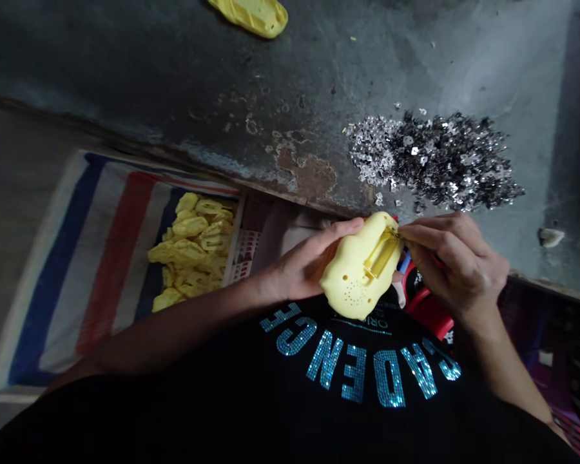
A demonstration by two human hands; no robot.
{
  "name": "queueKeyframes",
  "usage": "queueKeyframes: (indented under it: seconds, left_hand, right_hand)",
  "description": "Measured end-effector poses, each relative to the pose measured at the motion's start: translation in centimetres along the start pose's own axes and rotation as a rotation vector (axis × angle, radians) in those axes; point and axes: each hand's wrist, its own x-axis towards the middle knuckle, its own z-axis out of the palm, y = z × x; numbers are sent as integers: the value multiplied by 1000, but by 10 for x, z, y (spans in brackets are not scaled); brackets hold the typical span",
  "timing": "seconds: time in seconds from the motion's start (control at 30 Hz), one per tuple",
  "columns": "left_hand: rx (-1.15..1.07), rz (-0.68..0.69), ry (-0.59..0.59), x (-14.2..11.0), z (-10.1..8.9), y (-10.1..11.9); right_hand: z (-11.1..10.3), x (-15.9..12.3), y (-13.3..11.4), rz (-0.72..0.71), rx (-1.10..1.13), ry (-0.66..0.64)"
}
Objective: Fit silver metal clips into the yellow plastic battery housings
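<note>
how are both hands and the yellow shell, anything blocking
Left hand holding yellow shell, slot facing up. Right hand pinching at slot's far end, item unclear. Metal pieces heaped on bench beyond, not between hands.

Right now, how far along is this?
Looks done: none confirmable; the elongated yellow plastic piece on the grey bench is unclear.
In hand: pale yellow perforated plastic shell in the left hand, right hand at its slot.
Apparently left: heaped small shiny metal parts, piled yellow plastic pieces.

black shirt (pixel 290 399), sparkly blue "cadence" lettering (pixel 362 370), bare forearms
</note>
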Motion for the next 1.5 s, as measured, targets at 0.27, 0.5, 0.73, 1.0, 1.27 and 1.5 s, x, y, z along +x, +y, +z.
queueKeyframes:
  seconds: [0.27,0.5,0.73,1.0,1.27,1.5]
  left_hand:
    - [30,-24,48,-2,-1,-1]
    - [56,9,24,-2,-3,-3]
    - [51,38,60,-6,6,0]
    - [106,189,214,-10,12,-2]
    - [124,118,102,-10,9,-1]
    - [106,81,90,-7,5,-1]
  right_hand:
    - [0,-1,-5,19,-27,-4]
    - [6,0,-3,-20,-51,-22]
    - [0,7,1,258,235,2]
    - [-4,11,14,631,739,-211]
    - [12,7,18,658,1005,-122]
    - [7,9,20,657,1016,-175]
